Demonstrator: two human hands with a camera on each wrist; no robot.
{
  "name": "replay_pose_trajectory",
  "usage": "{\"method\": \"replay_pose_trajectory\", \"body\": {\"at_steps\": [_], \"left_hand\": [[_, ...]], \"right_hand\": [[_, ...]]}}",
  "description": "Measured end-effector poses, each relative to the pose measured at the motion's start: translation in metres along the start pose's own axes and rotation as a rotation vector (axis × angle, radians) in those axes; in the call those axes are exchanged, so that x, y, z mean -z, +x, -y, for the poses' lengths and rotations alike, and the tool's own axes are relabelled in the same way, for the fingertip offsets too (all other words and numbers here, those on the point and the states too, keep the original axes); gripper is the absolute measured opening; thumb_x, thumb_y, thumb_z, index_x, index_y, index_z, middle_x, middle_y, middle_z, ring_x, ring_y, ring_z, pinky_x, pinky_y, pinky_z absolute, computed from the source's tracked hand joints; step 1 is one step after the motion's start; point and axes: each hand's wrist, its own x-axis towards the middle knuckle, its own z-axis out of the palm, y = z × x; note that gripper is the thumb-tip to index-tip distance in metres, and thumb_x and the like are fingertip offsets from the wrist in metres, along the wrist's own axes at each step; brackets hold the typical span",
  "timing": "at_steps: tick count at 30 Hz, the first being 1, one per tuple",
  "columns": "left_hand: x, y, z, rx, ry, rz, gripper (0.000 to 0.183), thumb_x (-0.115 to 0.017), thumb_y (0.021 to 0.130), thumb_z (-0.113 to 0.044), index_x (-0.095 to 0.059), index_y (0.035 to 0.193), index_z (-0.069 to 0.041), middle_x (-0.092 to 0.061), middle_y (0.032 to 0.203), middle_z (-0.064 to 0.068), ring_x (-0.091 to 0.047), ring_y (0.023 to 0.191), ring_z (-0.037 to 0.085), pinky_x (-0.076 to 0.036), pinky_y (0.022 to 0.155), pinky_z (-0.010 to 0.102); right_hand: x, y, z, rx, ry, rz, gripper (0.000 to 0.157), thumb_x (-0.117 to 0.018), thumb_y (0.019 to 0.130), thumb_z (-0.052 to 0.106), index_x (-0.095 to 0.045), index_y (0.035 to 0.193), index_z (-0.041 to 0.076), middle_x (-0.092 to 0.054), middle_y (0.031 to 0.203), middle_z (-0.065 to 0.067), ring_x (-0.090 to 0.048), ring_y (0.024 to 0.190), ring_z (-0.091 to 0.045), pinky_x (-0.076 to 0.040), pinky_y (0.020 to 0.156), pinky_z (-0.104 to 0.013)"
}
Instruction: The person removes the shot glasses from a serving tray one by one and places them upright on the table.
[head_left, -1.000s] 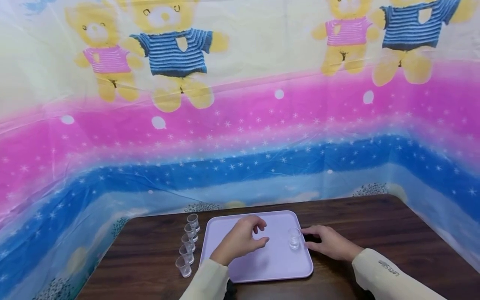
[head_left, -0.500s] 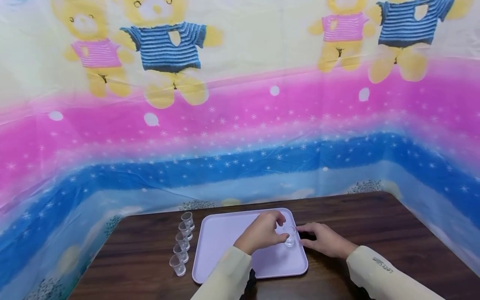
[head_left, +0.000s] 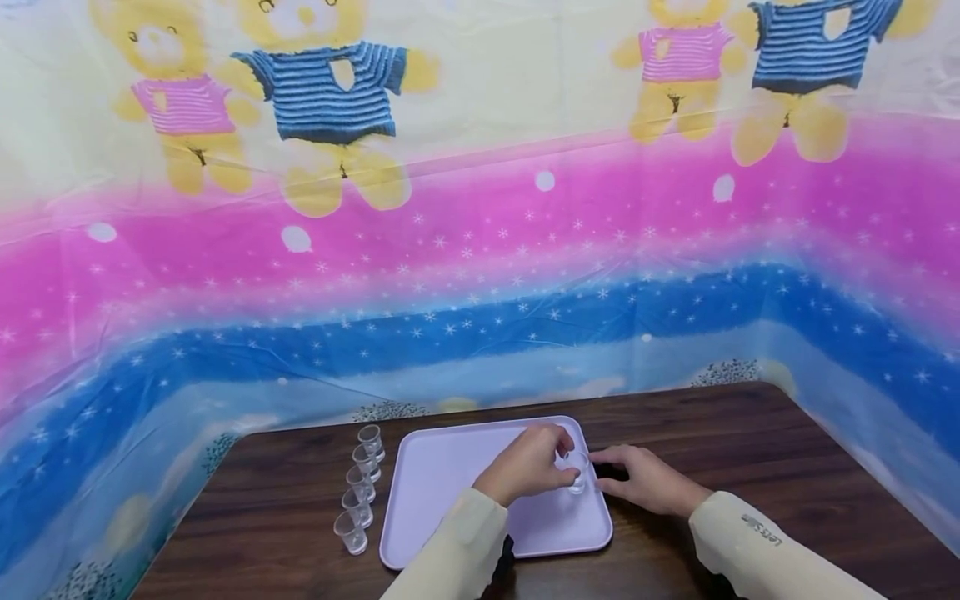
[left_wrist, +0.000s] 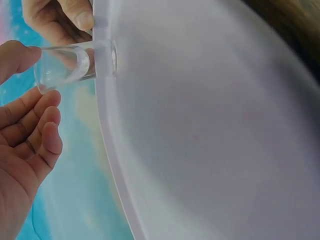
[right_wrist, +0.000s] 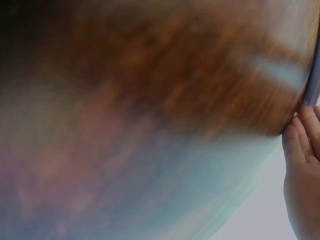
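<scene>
A small clear plastic cup (head_left: 577,477) stands upright near the right rim of a pale purple tray (head_left: 442,492). My left hand (head_left: 525,465) reaches across the tray and pinches this cup by its upper rim. In the left wrist view, the thumb and fingertips sit on opposite sides of the mouth of the cup (left_wrist: 65,65), whose base is on the tray. Just outside the tray's right edge, my right hand (head_left: 651,483) rests with its fingertips touching the rim. Seen from the right wrist, the fingers (right_wrist: 305,132) lie fairly straight against the tray's edge.
Several similar clear cups (head_left: 351,532) stand in a row on the dark wooden table (head_left: 720,450), left of the tray. Behind the table hangs a colourful curtain (head_left: 480,250) printed with bears.
My left hand has moved right across the tray to the cup and now pinches its rim. The right hand stays at the tray's edge. The head view has shifted slightly.
</scene>
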Motion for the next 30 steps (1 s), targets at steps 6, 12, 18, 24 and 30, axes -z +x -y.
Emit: {"method": "replay_pose_trajectory", "body": {"at_steps": [6, 12, 18, 24, 30], "left_hand": [[-0.001, 0.002, -0.005, 0.025, 0.006, 0.008, 0.026, -0.078, 0.078, -0.02, -0.065, 0.095, -0.005, -0.059, 0.081, -0.002, -0.049, 0.059, 0.005, -0.044, 0.056, 0.017], [-0.004, 0.002, -0.01, 0.056, -0.001, 0.006, 0.026, -0.078, 0.076, -0.019, -0.063, 0.093, -0.005, -0.057, 0.079, -0.003, -0.048, 0.056, 0.006, -0.043, 0.053, 0.018], [0.004, -0.007, -0.008, 0.051, -0.01, -0.019, 0.027, -0.077, 0.077, -0.02, -0.063, 0.095, -0.006, -0.058, 0.083, -0.002, -0.049, 0.06, 0.005, -0.044, 0.056, 0.018], [0.017, -0.025, 0.002, 0.037, -0.004, -0.056, 0.03, -0.077, 0.077, -0.021, -0.063, 0.097, -0.005, -0.059, 0.084, 0.0, -0.05, 0.064, 0.005, -0.045, 0.059, 0.019], [0.032, -0.042, 0.01, 0.035, 0.016, -0.084, 0.027, -0.076, 0.077, -0.02, -0.062, 0.095, -0.006, -0.058, 0.082, -0.002, -0.05, 0.068, 0.005, -0.044, 0.061, 0.02]], "right_hand": [[0.0, 0.002, 0.001, -0.013, 0.012, 0.005, 0.043, -0.068, 0.088, 0.024, -0.059, 0.127, 0.007, -0.059, 0.122, -0.011, -0.053, 0.115, -0.031, -0.043, 0.092, -0.049], [-0.001, 0.002, -0.001, -0.027, 0.015, 0.007, 0.044, -0.068, 0.088, 0.025, -0.059, 0.127, 0.007, -0.058, 0.124, -0.011, -0.052, 0.115, -0.031, -0.043, 0.092, -0.048], [-0.002, 0.002, -0.002, -0.016, 0.015, 0.017, 0.044, -0.068, 0.089, 0.024, -0.059, 0.128, 0.007, -0.058, 0.124, -0.011, -0.052, 0.115, -0.032, -0.043, 0.091, -0.049], [-0.002, 0.003, -0.002, -0.029, 0.015, 0.014, 0.044, -0.068, 0.089, 0.024, -0.058, 0.129, 0.008, -0.058, 0.125, -0.012, -0.051, 0.117, -0.032, -0.042, 0.092, -0.051], [-0.004, 0.003, -0.001, -0.071, 0.019, 0.012, 0.044, -0.069, 0.088, 0.022, -0.059, 0.128, 0.01, -0.057, 0.125, -0.011, -0.051, 0.118, -0.032, -0.041, 0.093, -0.051]]}}
